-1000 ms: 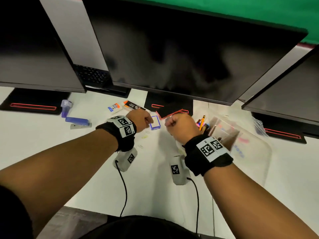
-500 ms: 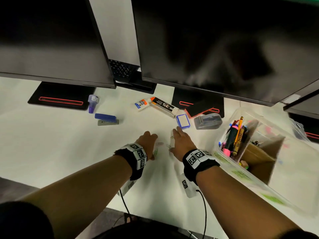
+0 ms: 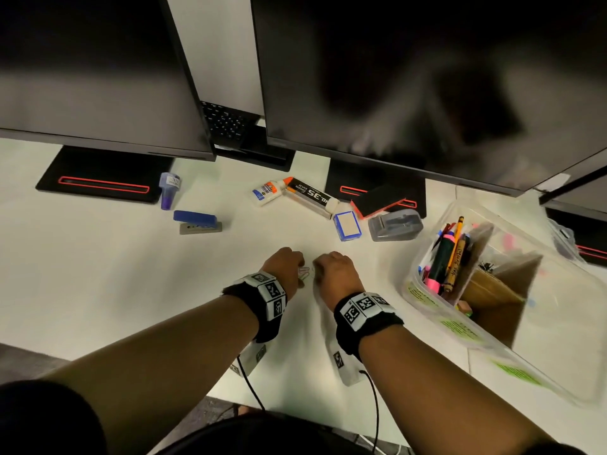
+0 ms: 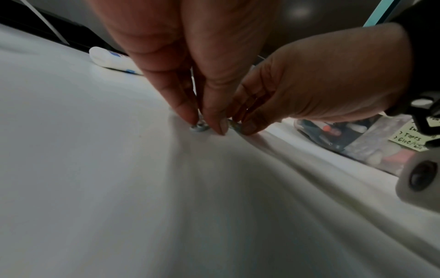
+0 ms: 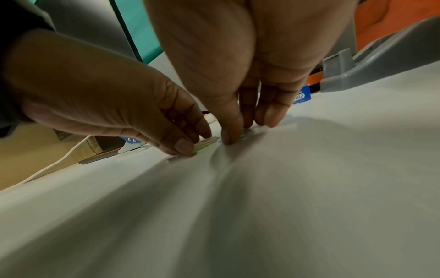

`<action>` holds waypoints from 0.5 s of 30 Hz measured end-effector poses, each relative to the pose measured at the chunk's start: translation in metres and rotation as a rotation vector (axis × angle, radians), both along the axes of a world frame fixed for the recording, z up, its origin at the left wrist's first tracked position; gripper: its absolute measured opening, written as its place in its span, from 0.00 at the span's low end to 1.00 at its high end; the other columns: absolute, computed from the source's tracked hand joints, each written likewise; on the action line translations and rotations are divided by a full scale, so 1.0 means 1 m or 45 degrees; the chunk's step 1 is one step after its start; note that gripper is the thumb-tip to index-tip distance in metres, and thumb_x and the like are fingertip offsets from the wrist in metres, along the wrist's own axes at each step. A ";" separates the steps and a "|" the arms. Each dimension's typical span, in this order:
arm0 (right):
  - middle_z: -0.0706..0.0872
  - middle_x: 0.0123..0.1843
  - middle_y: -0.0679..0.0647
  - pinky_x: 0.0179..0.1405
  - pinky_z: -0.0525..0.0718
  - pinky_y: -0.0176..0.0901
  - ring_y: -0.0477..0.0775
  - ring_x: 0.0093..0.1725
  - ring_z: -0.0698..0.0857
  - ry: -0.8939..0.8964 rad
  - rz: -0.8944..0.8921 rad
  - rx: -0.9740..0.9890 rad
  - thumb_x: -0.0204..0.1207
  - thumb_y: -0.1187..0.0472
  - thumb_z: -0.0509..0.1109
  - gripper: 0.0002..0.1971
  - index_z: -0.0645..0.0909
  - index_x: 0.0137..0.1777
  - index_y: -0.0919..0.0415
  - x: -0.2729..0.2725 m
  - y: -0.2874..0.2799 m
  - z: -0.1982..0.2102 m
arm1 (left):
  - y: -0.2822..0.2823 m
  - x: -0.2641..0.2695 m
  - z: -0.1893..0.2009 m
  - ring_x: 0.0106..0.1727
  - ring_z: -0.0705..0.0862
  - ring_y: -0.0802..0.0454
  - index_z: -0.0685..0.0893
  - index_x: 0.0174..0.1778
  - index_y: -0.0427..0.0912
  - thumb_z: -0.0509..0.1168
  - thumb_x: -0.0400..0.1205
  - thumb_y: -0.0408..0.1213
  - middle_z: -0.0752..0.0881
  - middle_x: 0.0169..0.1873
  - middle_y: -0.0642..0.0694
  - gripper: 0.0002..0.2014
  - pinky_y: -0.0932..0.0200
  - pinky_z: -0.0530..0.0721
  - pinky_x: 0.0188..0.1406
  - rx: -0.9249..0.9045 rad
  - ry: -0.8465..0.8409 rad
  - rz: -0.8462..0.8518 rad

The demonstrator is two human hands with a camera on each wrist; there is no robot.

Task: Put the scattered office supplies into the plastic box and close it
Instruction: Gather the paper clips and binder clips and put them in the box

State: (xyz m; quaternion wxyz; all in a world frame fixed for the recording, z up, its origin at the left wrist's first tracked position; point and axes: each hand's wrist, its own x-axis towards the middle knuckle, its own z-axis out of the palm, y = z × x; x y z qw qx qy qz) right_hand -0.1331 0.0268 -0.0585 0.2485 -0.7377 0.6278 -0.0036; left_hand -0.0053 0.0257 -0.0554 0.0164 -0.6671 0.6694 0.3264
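On the desk point(image 3: 98, 290), the stapler point(image 3: 197, 221) lies left, the plastic box point(image 3: 492, 290) right, and the glue bottle point(image 3: 265, 191) behind.

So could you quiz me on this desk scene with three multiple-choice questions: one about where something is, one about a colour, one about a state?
1. Where does the plastic box stand relative to the hands?
A. To their right
B. To their left
C. Behind the monitors

2. What colour is the top of the stapler?
A. Red
B. Blue
C. Green

3. What are the left hand and right hand doing?
A. Resting flat and idle
B. Holding the glue bottle
C. Fingertips gathering paper clips on the desk

Answers:
1 A, it sits at the head view's right, open, with pens inside.
2 B, blue top over a grey base.
3 C, both wrist views show fingertips at the clips.
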 end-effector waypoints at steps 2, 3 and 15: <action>0.80 0.61 0.63 0.62 0.74 0.45 0.64 0.62 0.79 -0.037 -0.092 0.028 0.75 0.67 0.65 0.16 0.78 0.63 0.66 0.000 -0.001 0.003 | 0.001 -0.001 0.000 0.63 0.79 0.41 0.78 0.64 0.40 0.70 0.77 0.38 0.78 0.62 0.39 0.20 0.55 0.76 0.61 -0.010 -0.003 0.006; 0.77 0.64 0.63 0.65 0.74 0.46 0.63 0.65 0.78 -0.040 -0.153 0.060 0.75 0.65 0.68 0.20 0.75 0.67 0.65 0.001 -0.002 0.004 | 0.001 -0.001 0.000 0.62 0.80 0.41 0.79 0.62 0.40 0.70 0.77 0.38 0.78 0.61 0.39 0.18 0.55 0.77 0.60 -0.019 -0.006 0.007; 0.81 0.60 0.63 0.59 0.78 0.45 0.61 0.59 0.81 -0.006 -0.182 0.150 0.78 0.62 0.67 0.12 0.83 0.58 0.65 0.002 0.003 0.003 | 0.003 0.002 0.005 0.57 0.81 0.43 0.81 0.55 0.42 0.65 0.81 0.38 0.80 0.57 0.41 0.08 0.52 0.83 0.56 -0.017 -0.133 -0.068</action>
